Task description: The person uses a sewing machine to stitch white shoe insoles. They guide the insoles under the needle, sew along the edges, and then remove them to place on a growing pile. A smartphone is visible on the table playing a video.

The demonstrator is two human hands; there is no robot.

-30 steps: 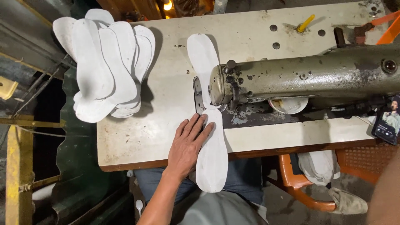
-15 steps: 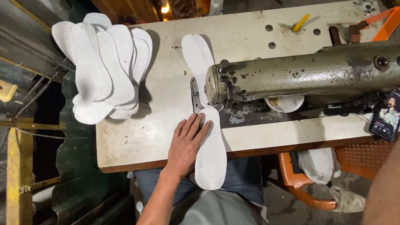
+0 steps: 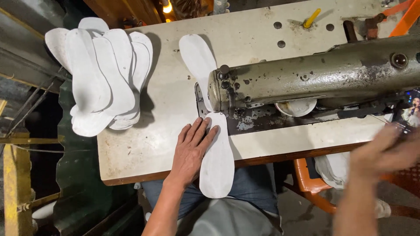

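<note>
Fingers of the left hand lay spread flat on the white foam insole, its middle hidden beneath the grey-green metal sewing machine; the blurred right hand was unreadable.

A fanned stack of white foam insole cutouts lay at upper left, overhanging the worn cream worktable. A small yellow plastic peg stood at top centre-right near dark round holes. An orange plastic chair showed at lower right under the table edge. A lit phone screen sat at right edge. Yellow-painted metal post at lower left.
</note>
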